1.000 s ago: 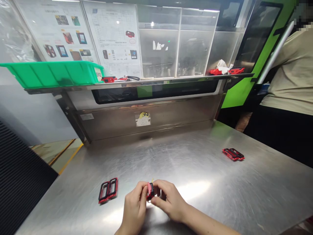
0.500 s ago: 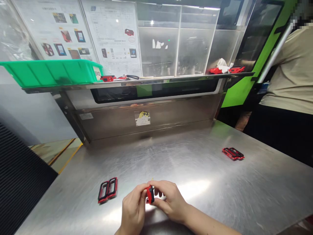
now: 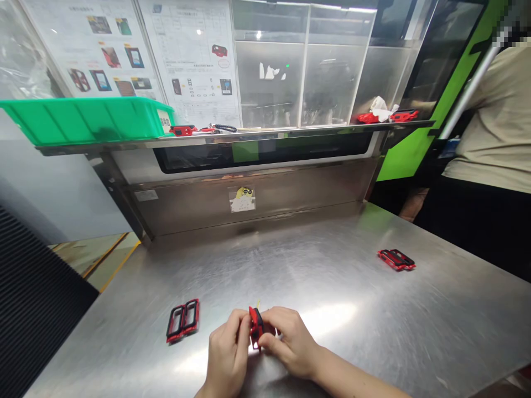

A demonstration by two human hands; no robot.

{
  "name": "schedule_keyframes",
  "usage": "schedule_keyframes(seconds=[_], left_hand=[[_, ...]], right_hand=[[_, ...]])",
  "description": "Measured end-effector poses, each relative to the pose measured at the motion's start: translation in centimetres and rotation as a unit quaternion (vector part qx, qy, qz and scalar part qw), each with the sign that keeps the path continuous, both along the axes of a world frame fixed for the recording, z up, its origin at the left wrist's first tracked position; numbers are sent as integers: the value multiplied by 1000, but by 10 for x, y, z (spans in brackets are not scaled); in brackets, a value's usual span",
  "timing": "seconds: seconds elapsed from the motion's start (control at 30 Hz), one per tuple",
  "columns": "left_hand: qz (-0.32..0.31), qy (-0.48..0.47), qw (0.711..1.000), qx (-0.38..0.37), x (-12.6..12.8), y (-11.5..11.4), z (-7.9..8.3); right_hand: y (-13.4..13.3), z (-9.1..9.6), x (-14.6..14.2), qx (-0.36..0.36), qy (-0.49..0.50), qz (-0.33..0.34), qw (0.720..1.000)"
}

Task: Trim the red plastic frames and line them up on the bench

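Stainless bench [image 3: 332, 354], green tray [image 3: 87, 122] on shelf [image 3: 290, 131] behind; L hand [image 3: 226, 351] & R hand [image 3: 290, 342] nearly closed, both gripping red-black frame [image 3: 256, 327] betw. them.

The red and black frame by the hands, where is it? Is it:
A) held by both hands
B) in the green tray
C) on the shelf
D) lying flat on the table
A. The red and black frame is pinched between the fingers of the left hand and the right hand, above the steel table.
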State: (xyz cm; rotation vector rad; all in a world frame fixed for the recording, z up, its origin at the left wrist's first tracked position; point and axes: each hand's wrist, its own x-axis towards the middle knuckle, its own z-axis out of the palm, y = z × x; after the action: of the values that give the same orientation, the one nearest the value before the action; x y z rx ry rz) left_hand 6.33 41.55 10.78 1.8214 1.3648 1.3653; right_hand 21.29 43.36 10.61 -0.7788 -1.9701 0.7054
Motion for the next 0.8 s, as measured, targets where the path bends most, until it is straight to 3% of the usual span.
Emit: schedule_keyframes(seconds=[0.13, 0.37, 0.8], left_hand=[[-28, 12, 998, -57, -2, 6, -3], [-45, -41, 986, -158, 5, 4, 7], [-62, -82, 978, -183, 5, 7, 4]], right_hand=[[1, -2, -1, 3, -5, -9, 1000], [2, -3, -1, 4, -33, -17, 999], [0, -1, -1, -4, -26, 0, 1000]])
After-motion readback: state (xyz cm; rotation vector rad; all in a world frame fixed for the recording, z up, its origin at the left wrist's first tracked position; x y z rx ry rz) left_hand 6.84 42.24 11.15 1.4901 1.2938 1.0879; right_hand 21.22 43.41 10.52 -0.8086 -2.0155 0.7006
